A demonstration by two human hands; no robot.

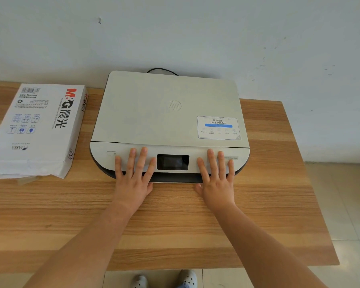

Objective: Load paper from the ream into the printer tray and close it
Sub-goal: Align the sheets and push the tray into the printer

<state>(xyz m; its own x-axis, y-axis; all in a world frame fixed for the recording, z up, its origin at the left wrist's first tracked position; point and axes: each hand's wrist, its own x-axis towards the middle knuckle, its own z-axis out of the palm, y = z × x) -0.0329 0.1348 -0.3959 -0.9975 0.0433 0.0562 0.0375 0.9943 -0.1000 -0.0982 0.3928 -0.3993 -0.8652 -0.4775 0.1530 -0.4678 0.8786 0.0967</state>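
A flat white printer (166, 113) with a small dark screen (172, 162) sits at the back middle of the wooden table (175, 221). Its dark front, where the tray sits, looks pushed in flush. My left hand (133, 173) lies flat on the front panel left of the screen, fingers spread. To the right of the screen my right hand (216, 173) rests the same way, thumb under the front edge. Neither hand holds anything. The white paper ream (37, 129) lies at the table's left, its near end torn open.
A black cable (161, 70) loops behind the printer against the pale wall. The table's right edge drops to a tiled floor (345, 204). My feet in light shoes (187, 278) show below the table's front edge.
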